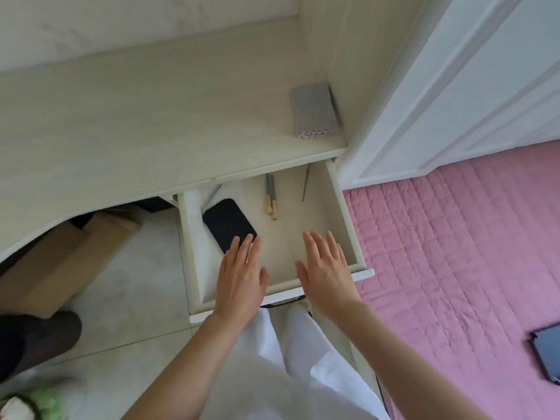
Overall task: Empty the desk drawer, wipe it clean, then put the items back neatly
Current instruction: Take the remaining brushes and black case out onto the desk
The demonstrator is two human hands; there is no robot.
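Note:
The white desk drawer [348, 219] is pulled out below the desk top. Inside lie a black phone-like slab [225, 224] at the left, resting partly on white paper [224, 194], two pencils with yellowish ends [270, 197] in the middle, and a thin grey stick [306, 183] at the right. My left hand [242, 277] hovers over the drawer's front left, fingers apart, its tips at the black slab's near end. My right hand [325, 268] is spread flat over the drawer's front right, holding nothing.
A folded grey cloth [313, 109] lies on the desk top [136, 122] at the back right. A cardboard box [69, 259] and a dark foot [39, 338] are under the desk at left. A pink quilted bed [454, 253] with a dark tablet [548, 353] is on the right.

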